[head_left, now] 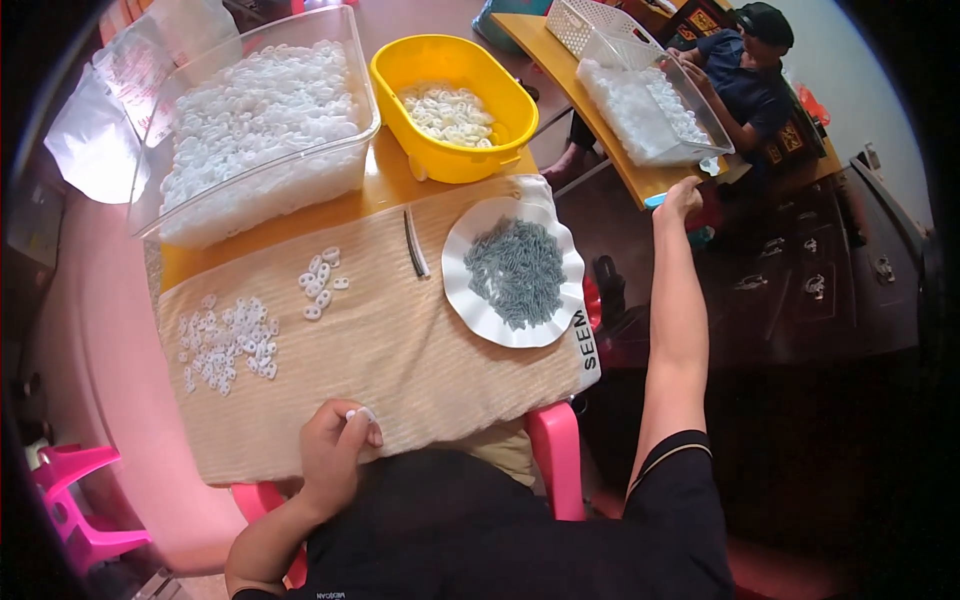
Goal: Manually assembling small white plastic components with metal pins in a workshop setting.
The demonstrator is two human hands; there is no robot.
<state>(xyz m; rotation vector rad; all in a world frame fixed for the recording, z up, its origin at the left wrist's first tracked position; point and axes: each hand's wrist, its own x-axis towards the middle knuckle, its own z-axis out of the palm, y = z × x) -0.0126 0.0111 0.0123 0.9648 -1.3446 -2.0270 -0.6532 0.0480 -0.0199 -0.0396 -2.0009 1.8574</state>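
Observation:
My left hand is closed at the near edge of the cloth, with a small white plastic piece pinched between thumb and fingers. My right arm is stretched far out to the right. Its hand is closed on a slim light-blue object whose kind I cannot make out, beside the corner of another table. On the beige cloth lie a spread of small white pieces and a smaller group of white oval pieces. A white wavy-rimmed plate holds a heap of small grey parts.
A large clear bin of white pieces and a yellow tub stand at the back. A dark strip and a white strip lie mid-cloth. Across, a person sits by another clear bin. A pink stool stands left.

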